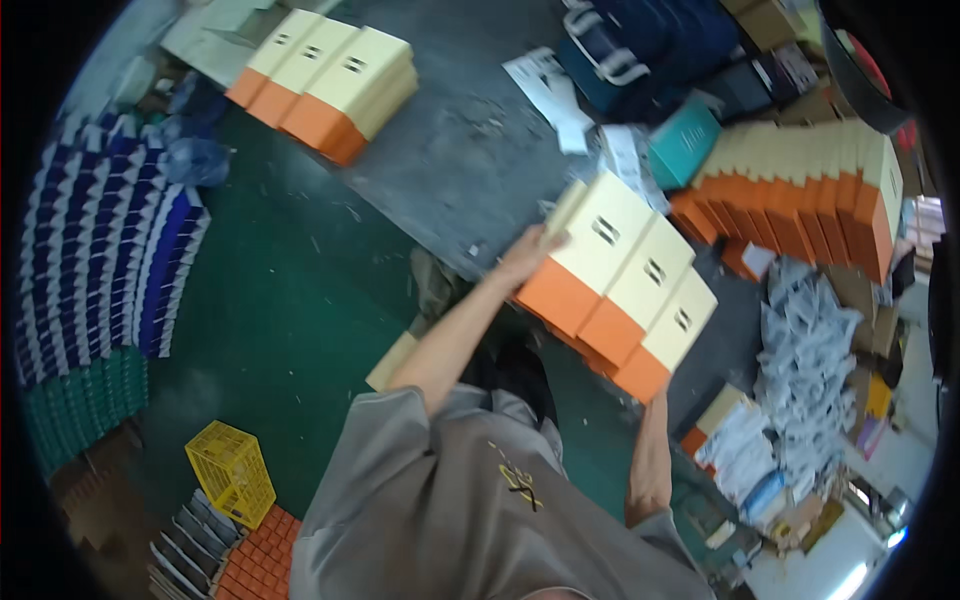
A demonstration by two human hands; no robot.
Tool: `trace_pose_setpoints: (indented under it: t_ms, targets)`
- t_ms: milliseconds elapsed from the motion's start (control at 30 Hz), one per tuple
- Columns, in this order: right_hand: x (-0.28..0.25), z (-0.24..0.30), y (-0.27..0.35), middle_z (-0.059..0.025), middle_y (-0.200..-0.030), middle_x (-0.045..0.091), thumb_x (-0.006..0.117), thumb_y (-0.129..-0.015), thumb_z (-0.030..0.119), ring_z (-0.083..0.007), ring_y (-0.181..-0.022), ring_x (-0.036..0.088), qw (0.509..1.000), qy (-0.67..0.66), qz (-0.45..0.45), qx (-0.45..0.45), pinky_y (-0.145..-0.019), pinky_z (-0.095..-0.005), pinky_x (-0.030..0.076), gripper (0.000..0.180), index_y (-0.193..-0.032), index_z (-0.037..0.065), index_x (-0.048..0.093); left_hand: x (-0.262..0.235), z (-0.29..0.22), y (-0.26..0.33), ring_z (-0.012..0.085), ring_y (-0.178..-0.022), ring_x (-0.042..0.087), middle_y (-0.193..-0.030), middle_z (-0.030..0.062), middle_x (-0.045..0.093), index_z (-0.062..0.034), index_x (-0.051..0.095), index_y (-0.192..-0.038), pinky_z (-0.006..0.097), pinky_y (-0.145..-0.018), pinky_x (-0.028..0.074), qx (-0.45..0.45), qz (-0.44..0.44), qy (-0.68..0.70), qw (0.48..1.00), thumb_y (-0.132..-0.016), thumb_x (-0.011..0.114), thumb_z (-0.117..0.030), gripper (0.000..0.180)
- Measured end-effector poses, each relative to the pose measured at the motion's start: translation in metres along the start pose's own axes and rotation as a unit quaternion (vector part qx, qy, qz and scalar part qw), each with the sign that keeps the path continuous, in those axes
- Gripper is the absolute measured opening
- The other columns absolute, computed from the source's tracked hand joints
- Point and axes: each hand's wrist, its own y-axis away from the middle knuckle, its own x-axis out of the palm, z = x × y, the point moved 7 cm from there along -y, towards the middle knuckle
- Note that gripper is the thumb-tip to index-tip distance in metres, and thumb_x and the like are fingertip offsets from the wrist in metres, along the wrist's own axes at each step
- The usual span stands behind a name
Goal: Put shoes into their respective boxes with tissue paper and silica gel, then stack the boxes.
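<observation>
A block of cream-and-orange boxes (625, 275), set side by side with more layered beneath, is held between my two hands at the edge of the dark table. My left hand (533, 254) presses on the block's left end, its fingers curled over the corner. At the opposite end, my right hand (656, 394) grips low by the orange part; most of its fingers are hidden behind the box. The block lies tilted, cream side away from me and orange side toward me.
Another group of cream-and-orange boxes (325, 85) sits at the table's far left. A long row of them (800, 190) stands at right, by a teal box (684, 142) and grey plastic bags (808, 330). Blue-and-white stacks (100, 240) and a yellow crate (230, 473) are on the left.
</observation>
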Motion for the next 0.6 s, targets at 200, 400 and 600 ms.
trace_pose_setpoints:
  t_ms: [200,400,600]
  targets:
    - [0.086,-0.049,0.039,-0.0111,-0.147,0.050,0.037,-0.105,0.059,-0.0253,-0.130,0.055,0.995,-0.013,0.094,-0.003,-0.103,-0.0395,0.053,0.070,-0.152,0.007,0.037,-0.050,0.006,0.011,0.0287,-0.142,0.044,-0.155,0.0176,0.044,-0.0035,0.033,-0.158,0.040,-0.115,0.038,-0.031,0.055,0.025,0.998,-0.096,0.063,-0.049,0.082]
    - [0.214,-0.059,0.036,-0.0108,-0.147,0.050,0.037,-0.105,0.061,-0.0252,-0.129,0.056,0.990,-0.001,0.143,-0.013,-0.102,-0.0386,0.053,0.072,-0.153,0.007,0.036,-0.178,-0.112,0.066,0.0297,-0.139,0.047,-0.153,0.0235,0.044,0.0036,0.028,-0.157,0.038,-0.116,0.037,0.088,0.007,0.108,0.990,-0.084,0.076,-0.059,0.107]
    - [0.525,-0.085,-0.047,-0.0106,-0.147,0.049,0.037,-0.104,0.062,-0.0250,-0.129,0.056,0.979,0.007,0.199,-0.035,-0.102,-0.0378,0.053,0.074,-0.153,0.007,0.034,-0.426,-0.344,0.156,0.0247,-0.121,0.061,-0.137,0.0134,0.061,-0.0029,0.052,-0.144,0.040,-0.106,0.046,0.141,-0.158,0.018,0.977,-0.086,0.069,-0.065,0.087]
